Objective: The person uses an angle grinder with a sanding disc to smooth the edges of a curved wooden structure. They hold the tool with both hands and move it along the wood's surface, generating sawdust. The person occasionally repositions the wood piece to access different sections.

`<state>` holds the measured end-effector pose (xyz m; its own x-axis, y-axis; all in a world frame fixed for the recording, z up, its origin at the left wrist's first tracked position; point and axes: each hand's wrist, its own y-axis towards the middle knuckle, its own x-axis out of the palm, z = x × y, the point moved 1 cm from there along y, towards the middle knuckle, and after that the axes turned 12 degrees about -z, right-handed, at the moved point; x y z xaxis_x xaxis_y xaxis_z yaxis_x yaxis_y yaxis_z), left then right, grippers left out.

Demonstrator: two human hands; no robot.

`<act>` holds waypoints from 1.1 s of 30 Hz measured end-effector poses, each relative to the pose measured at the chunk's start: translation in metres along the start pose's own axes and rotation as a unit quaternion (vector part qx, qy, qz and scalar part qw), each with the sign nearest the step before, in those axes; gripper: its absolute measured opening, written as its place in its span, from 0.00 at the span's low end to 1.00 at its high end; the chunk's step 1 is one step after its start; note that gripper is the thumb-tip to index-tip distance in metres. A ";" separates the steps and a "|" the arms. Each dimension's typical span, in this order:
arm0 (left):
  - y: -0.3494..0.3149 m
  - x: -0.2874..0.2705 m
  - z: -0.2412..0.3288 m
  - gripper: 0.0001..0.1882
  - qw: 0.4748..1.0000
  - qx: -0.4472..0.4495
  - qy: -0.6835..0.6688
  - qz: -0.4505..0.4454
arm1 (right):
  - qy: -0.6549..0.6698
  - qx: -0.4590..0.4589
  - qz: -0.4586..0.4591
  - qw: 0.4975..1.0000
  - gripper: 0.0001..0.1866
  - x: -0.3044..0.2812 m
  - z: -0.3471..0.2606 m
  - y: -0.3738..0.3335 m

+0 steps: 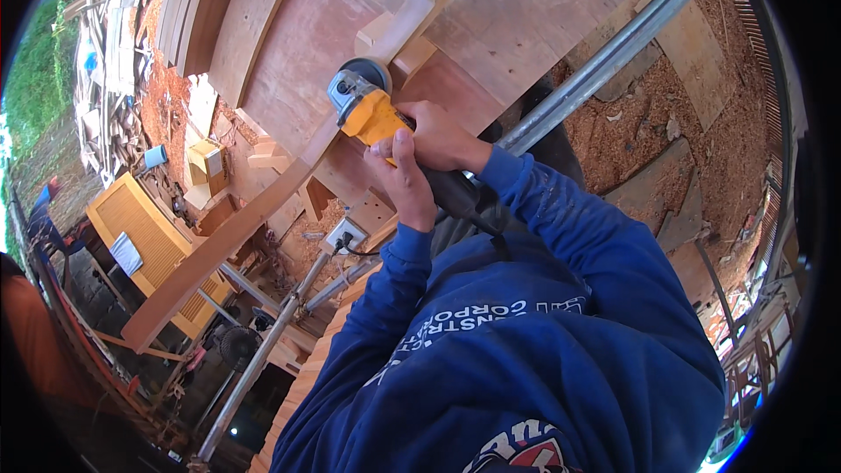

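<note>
A yellow and black angle grinder [375, 119] with a grey head is held in both my hands. My right hand [442, 136] wraps over its body from the right. Closer to me, my left hand [405, 188] grips it from the left with the thumb raised. The grinder's round disc [377, 72] lies at the edge of a long curved wooden piece [232, 232]; whether it touches the wood I cannot tell. That piece runs from the lower left, under the grinder, to the top. A small wooden block [414, 56] sits beside it on the plywood worktop [337, 13].
Stacked curved boards [197, 22] lie at the upper left. A white power outlet [344, 234] with a black plug is left of my left forearm. Metal pipes [604, 52] border the worktop. Sawdust [635, 144] covers the ground at right; a yellow louvred panel [144, 241] leans at left.
</note>
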<state>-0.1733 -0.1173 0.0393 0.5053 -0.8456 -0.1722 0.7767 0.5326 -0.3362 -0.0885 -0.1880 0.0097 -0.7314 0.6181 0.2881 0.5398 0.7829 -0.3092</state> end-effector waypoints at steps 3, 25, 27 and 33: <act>-0.006 0.003 0.010 0.14 1.000 -0.004 -0.027 -0.001 | -0.016 0.004 -0.001 1.000 0.30 0.002 -0.005 -0.005; -0.025 0.122 0.044 0.22 0.942 -0.034 -0.300 -0.145 | -0.169 0.037 0.096 0.980 0.32 -0.090 -0.091 -0.085; -0.034 0.134 0.042 0.31 0.928 -0.020 -0.347 -0.133 | -0.188 0.062 0.091 0.976 0.33 -0.092 -0.095 -0.098; -0.043 0.138 0.043 0.38 0.906 -0.013 -0.413 -0.096 | -0.217 0.077 0.027 0.973 0.32 -0.087 -0.104 -0.094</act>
<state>-0.1208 -0.2557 0.0701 0.4798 -0.6017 0.6385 0.8760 0.3688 -0.3107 -0.0319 -0.3077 0.1080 -0.8290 0.5436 -0.1316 0.5377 0.7099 -0.4549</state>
